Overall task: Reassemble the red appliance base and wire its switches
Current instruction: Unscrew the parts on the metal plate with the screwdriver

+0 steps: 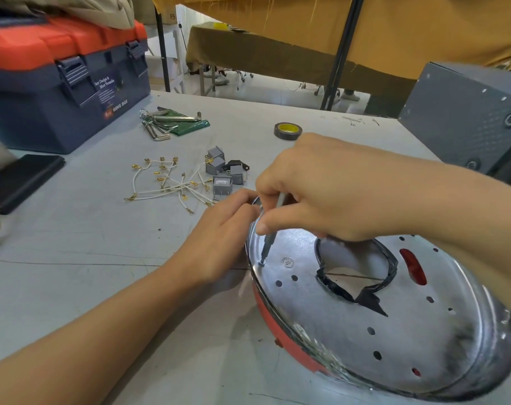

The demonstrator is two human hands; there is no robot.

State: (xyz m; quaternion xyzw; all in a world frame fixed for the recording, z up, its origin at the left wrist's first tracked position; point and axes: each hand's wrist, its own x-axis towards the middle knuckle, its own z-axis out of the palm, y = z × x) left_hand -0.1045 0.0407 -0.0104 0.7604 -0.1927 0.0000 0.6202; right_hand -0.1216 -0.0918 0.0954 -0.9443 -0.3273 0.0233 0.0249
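The red appliance base [280, 325] lies on the table at the lower right, covered by a round silver metal plate [336, 325] with several holes and a black-edged cutout. My right hand [321, 188] grips a screwdriver [270, 239] whose tip stands on a small screw [261, 262] near the plate's left rim. Against that rim, my left hand [219, 229] rests with its fingers curled on the edge. Grey switches [222, 173] and several white wires [166, 182] with brass terminals lie loose behind my hands.
A blue and orange toolbox [64, 83] stands at the back left, with a black flat object [20, 179] in front of it. Hex keys on a green pouch [172, 122] and a tape roll [288, 130] lie farther back. A grey metal box [470, 121] stands at the right.
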